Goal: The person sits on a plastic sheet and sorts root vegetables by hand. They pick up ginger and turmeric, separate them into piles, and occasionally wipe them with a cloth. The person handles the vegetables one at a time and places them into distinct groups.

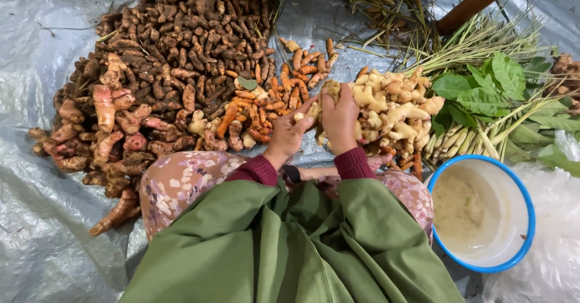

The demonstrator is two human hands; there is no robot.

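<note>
pale knobbly ginger root piece point(329, 90) gripped by both left hand point(289, 135) and right hand point(339, 120) over the grey plastic tarp point(36, 218), likely mid-cleaning; next needs steady twist or scrape, peeled ginger heap point(393, 106) alongside.

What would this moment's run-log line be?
left hand: grips ginger piece | right hand: same piece | beside: ginger pile, blue-rimmed bowl

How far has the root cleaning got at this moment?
Looks done: a pale, clean-looking pile of ginger lies just beyond the hands. In hand: the left hand and right hand together grip one pale root piece. Left: the big brown root heap, the pinkish roots and the orange turmeric look unworked. The white basin holds cloudy residue.
</note>
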